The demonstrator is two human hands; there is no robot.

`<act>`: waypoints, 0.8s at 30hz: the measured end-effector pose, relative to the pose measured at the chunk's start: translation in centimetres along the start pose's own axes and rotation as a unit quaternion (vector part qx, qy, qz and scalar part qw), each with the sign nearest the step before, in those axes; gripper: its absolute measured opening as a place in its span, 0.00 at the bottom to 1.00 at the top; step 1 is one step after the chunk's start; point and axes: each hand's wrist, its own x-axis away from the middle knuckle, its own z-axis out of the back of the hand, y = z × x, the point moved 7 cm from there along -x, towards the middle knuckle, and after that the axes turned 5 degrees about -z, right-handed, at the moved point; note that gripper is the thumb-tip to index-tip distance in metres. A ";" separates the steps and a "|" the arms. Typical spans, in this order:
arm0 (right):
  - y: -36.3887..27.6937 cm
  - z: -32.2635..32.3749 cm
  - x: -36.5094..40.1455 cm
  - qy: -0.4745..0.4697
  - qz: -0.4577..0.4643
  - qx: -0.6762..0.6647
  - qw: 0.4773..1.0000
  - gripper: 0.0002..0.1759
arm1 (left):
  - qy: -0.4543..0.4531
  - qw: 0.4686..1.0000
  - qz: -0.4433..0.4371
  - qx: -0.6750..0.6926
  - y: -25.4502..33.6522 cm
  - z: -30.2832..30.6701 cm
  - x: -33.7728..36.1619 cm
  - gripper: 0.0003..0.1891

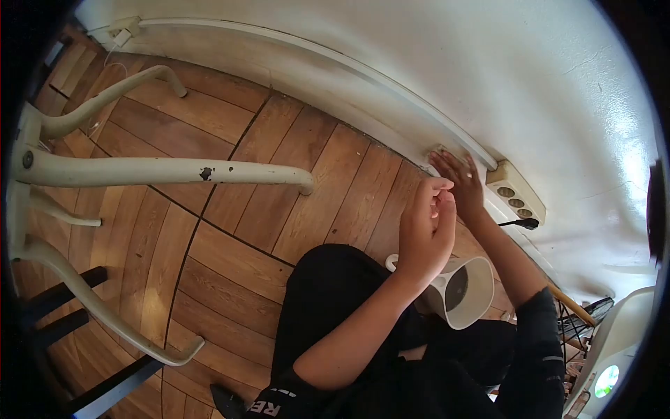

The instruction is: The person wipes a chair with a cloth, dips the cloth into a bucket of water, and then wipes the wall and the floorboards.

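Note:
My left hand [429, 227] is raised near the wall with its fingers curled and pressed together; whatever they may hold is too small to make out. Beyond it, my right hand [458, 178] reaches to the lower wall [391, 115], fingers spread and touching the surface near the floor edge. Below my left hand, a white container [480, 293] with a handle stands tilted in view between my legs, with dark contents or a dark bottom inside. A white socket strip [515, 192] is fixed to the wall just right of my right hand, with a black plug in its lowest outlet.
Curved cream metal legs [167, 171] of a piece of furniture reach over the wooden floor [230, 244] at the left. Black bars [115, 387] lie at the lower left. A wire rack [574, 335] and a pale rounded object [628, 349] stand at the right. A cable duct [307, 43] runs along the wall.

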 end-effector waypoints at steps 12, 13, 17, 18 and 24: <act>-12.1 8.1 -17.9 0.157 0.018 0.118 0.980 0.45 | 0.054 0.998 0.002 0.036 -1.5 2.2 -1.0 0.08; -11.8 7.9 -17.3 0.156 0.020 0.119 0.980 0.45 | 0.056 0.998 0.001 0.039 -1.5 2.3 -0.9 0.08; -7.1 5.2 -11.8 0.177 -0.034 0.200 0.963 0.40 | 0.050 0.996 -0.009 0.068 -0.5 2.0 -0.9 0.08; -5.7 3.9 -9.7 0.159 -0.043 0.187 0.968 0.40 | 0.049 0.996 -0.001 0.069 -0.3 1.9 -0.8 0.08; -0.7 2.2 -1.0 0.008 -0.092 0.092 0.991 0.39 | 0.035 0.997 0.011 0.071 0.0 0.8 -0.2 0.07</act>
